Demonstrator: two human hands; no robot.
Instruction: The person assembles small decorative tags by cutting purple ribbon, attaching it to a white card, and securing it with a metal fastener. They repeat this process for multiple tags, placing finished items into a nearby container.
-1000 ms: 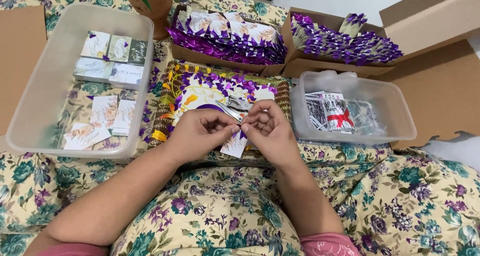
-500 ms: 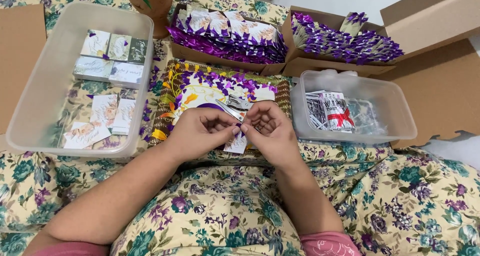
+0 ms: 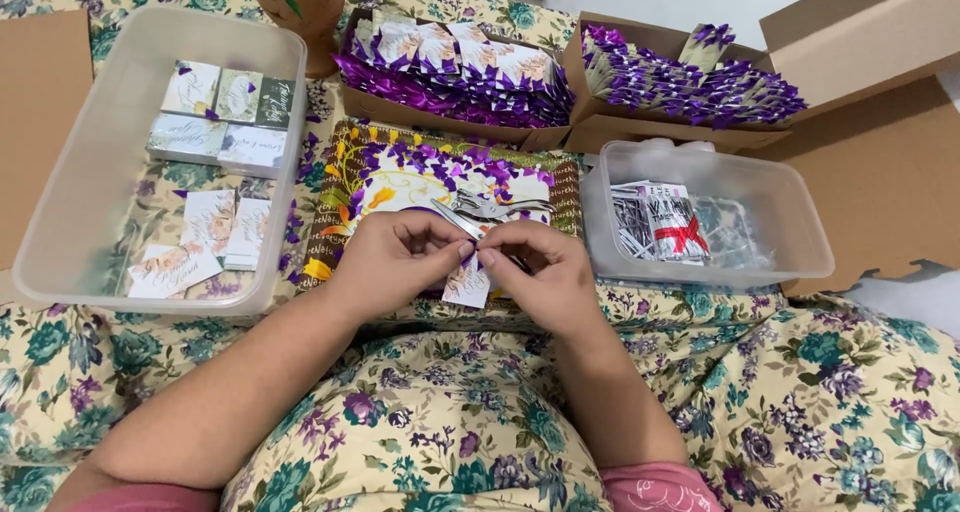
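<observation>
On a floral-print bedspread [image 3: 820, 392], left hand [image 3: 385, 262] and right hand [image 3: 540, 272] pinch together on a small white printed card [image 3: 467, 287]. Cardboard trays of purple-ribboned finished cards [image 3: 450, 72] look full; loose cards remain in the clear plastic tub [image 3: 60, 212].

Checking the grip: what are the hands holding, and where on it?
Both hands, left hand and right hand, pinch the top edge of a small white printed card, which hangs below the fingertips.

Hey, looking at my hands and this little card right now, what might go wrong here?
The small card is pinched only at its top between left hand and right hand, so it might slip or crease. The metal scissors lie just beyond your knuckles and might get knocked off the tray.
</observation>
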